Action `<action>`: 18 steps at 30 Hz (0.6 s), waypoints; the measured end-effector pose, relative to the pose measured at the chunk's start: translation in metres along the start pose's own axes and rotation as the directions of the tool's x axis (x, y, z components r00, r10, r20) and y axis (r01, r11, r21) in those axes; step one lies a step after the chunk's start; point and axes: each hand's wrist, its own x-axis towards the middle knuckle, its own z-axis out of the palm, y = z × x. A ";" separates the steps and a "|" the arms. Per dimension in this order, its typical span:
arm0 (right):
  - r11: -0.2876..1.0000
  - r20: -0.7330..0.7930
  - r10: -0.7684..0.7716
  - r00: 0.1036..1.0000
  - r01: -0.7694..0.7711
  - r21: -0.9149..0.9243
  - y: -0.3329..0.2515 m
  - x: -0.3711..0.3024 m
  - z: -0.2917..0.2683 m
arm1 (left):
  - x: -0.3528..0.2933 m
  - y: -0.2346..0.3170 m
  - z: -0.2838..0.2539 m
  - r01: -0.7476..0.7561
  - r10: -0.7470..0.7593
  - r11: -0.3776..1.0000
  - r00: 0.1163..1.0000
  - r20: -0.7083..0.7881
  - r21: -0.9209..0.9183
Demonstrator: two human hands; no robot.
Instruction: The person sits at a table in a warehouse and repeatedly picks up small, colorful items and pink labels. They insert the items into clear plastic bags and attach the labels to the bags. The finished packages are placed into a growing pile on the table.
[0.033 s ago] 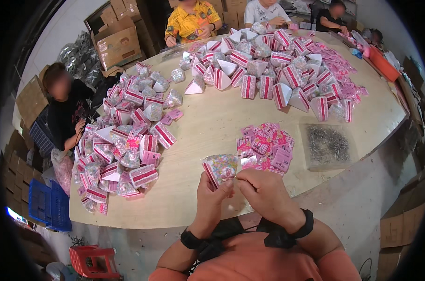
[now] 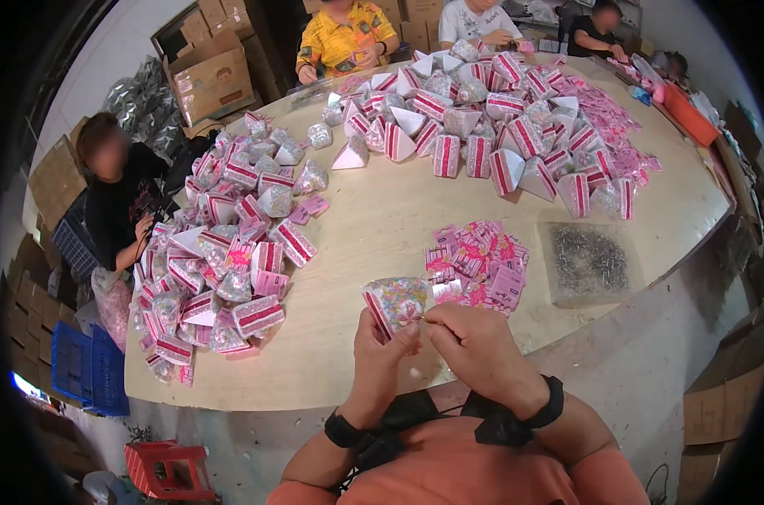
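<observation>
My left hand [image 2: 378,358] is wrapped round a cake-slice-shaped toy [image 2: 401,296] in clear wrap, white and speckled on top with pink-red stripes on its side. It is held just above the near edge of the table. Against its right side my right hand [image 2: 474,345] is closed in a pinch, thumb against finger. Whatever is between those fingertips is too small to make out. Just beyond my hands lies a loose heap of pink printed cards [image 2: 491,261]. To the right of the cards sits a clear plastic box [image 2: 559,295] of small dark metal pieces.
Wrapped cake-slice toys are piled on the left [image 2: 222,244] and at the far side [image 2: 483,118] of the table [image 2: 382,202]. Pink cards [image 2: 609,126] spread beside the far pile. Several people sit around. Blue crates [image 2: 87,366] and a red stool [image 2: 170,470] stand at lower left.
</observation>
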 end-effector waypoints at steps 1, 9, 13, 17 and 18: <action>1.000 -0.002 -0.002 1.000 0.002 -0.008 0.001 0.000 0.000 | 0.000 0.000 0.001 -0.013 0.013 1.000 1.000 -0.004 0.009; 0.999 -0.032 -0.015 0.999 0.013 -0.051 0.005 -0.003 0.002 | -0.001 0.001 0.006 -0.105 0.107 0.993 0.994 -0.029 0.051; 0.998 -0.042 -0.012 0.999 0.010 -0.063 0.004 -0.005 0.002 | -0.002 0.002 0.005 -0.127 0.131 0.986 0.991 -0.026 0.105; 0.999 -0.048 -0.011 0.999 0.009 -0.039 0.003 -0.005 0.001 | -0.002 0.000 0.004 -0.094 0.097 0.991 0.995 -0.032 0.092; 0.999 -0.047 -0.012 0.999 0.010 -0.035 0.002 -0.005 0.001 | -0.002 -0.001 0.004 -0.086 0.089 0.993 0.995 -0.037 0.085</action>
